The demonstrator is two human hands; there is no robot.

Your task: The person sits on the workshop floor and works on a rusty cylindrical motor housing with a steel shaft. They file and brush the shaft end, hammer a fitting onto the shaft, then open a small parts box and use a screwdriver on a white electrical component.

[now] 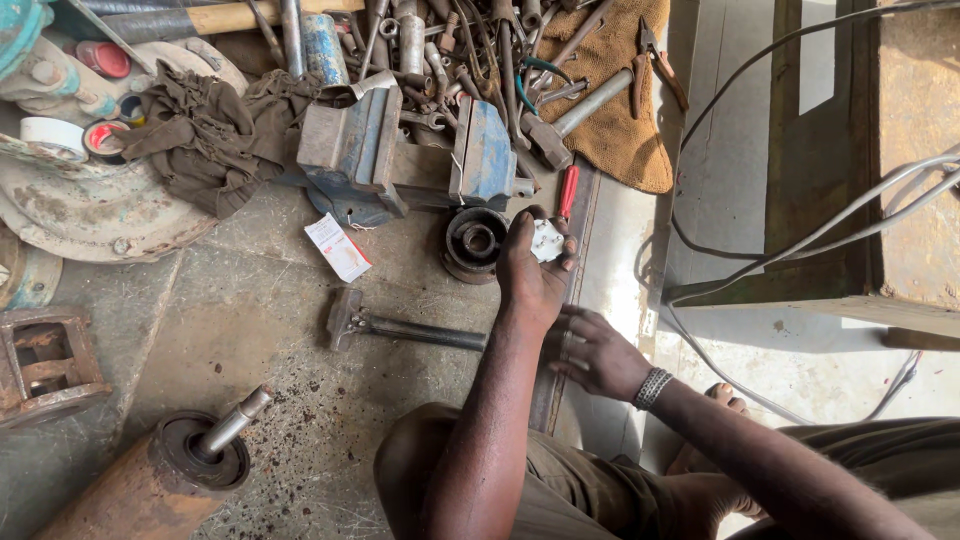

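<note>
Left of us lay the hammer (pixel 400 327) and a round black bearing housing (pixel 475 242) on the floor (pixel 270 330). Our left hand (pixel 530 270) pinched a small white piece (pixel 546 241) (fingers curled shut on it). Our right hand (pixel 598 352) hovered half-open, empty. We judged a loosened pinch could drop the piece among the scattered tools.

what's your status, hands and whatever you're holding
Left hand raised, closed on small white piece. Right hand below it, fingers spread, empty as far as shows. Black ring part and blue vise close by.
</note>
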